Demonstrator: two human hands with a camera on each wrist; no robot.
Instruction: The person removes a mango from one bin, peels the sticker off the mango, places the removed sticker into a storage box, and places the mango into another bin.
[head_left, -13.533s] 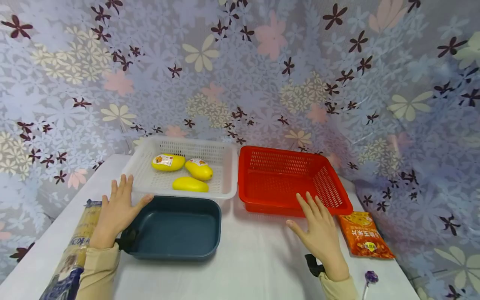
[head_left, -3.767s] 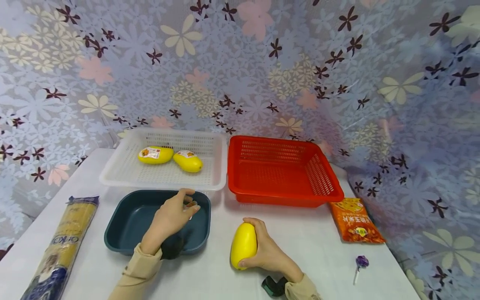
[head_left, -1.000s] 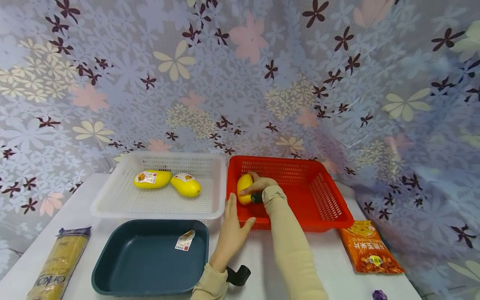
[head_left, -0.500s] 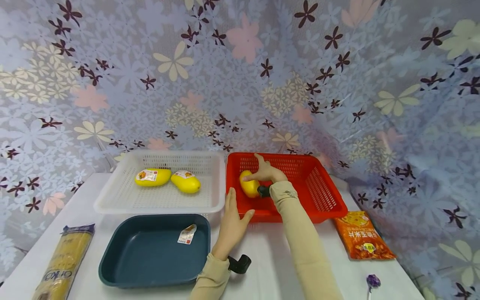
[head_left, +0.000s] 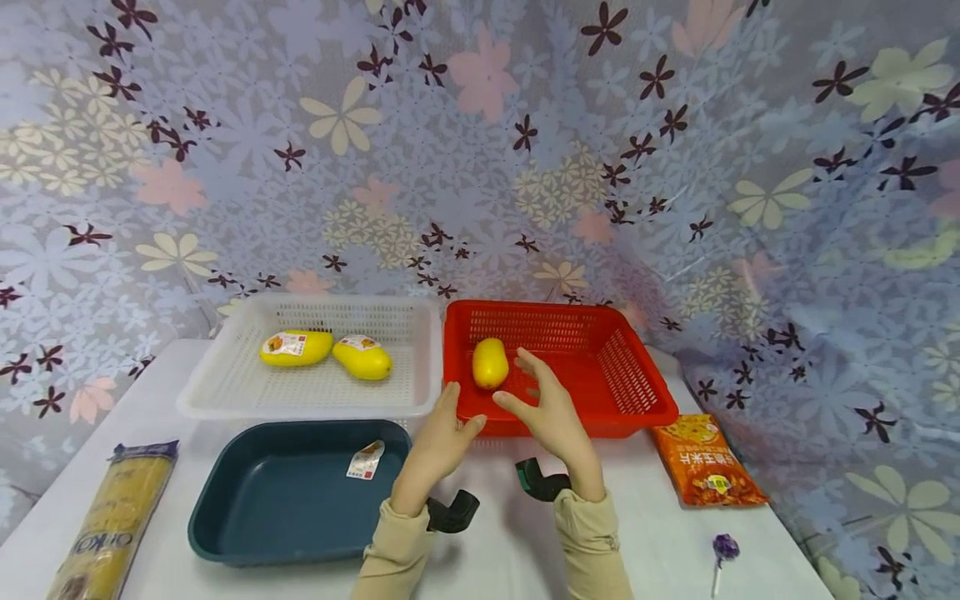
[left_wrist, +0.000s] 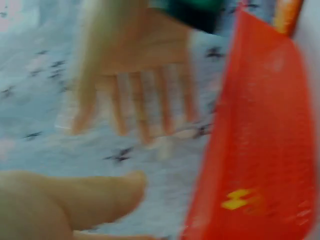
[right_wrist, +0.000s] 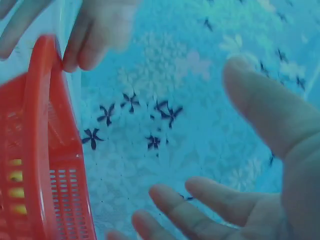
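One yellow, oval, smooth-skinned fruit (head_left: 490,364) lay in left part of red, perforated plastic basket (head_left: 585,375), clear of both hands. Left hand (head_left: 437,446): fingers straight, thumb apart, at near-left corner; contact with rim not discernible from where I stood. Right hand (head_left: 557,421): spread, holding nothing, by near rim. Fruit seemed fairly light, firm, slightly slippery; best hold, probably, across rounded middle.
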